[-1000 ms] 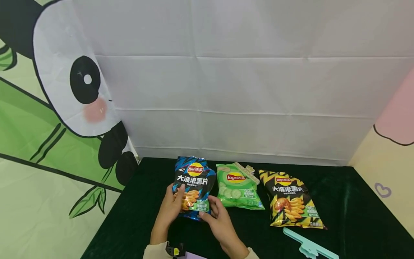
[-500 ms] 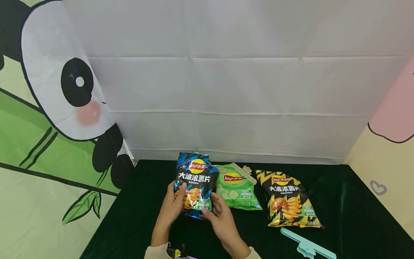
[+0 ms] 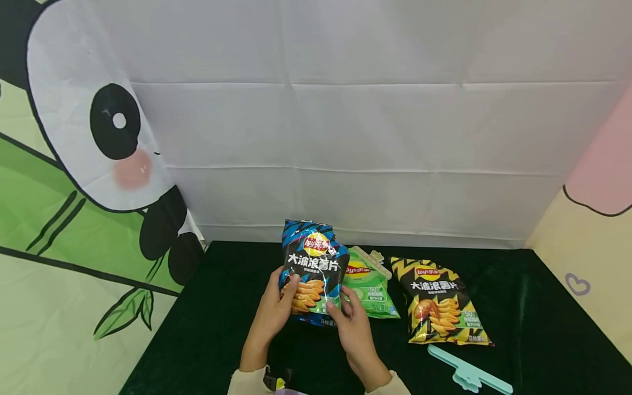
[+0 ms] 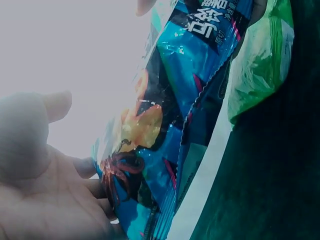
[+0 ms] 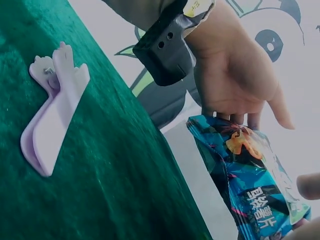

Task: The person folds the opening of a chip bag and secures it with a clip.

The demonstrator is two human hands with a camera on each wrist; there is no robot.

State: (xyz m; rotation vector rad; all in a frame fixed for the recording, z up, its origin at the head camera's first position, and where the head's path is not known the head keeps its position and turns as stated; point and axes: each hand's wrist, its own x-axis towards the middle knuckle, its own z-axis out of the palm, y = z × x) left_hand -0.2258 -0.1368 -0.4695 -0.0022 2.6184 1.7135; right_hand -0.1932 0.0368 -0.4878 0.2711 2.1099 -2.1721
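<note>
Both hands hold a blue-and-black Lay's bag of potato chips (image 3: pixel 316 263), raised over the dark green table with its front facing the head camera. My left hand (image 3: pixel 273 307) grips its left edge, thumb on the front and fingers behind. At the lower right corner my right hand (image 3: pixel 356 334) pinches it, thumb on the front. In the left wrist view, the left palm (image 4: pixel 60 195) shows beside the tilted bag (image 4: pixel 150 125). Behind the bag lies a green Lay's bag (image 3: pixel 373 299), partly hidden, with a cream clip (image 3: pixel 372 261) across its top corner.
A yellow-and-black Lay's bag (image 3: pixel 441 302) lies on the right of the table. A teal bag clip (image 3: pixel 469 368) lies just in front of it. In the right wrist view, a purple bag clip (image 5: pixel 56 112) lies on the cloth. A white wall sheet (image 3: pixel 345 137) hangs behind.
Both hands have lifted the blue bag up and to the right in the head view, so it covers more of the green bag. The other bags and the teal clip stay in place.
</note>
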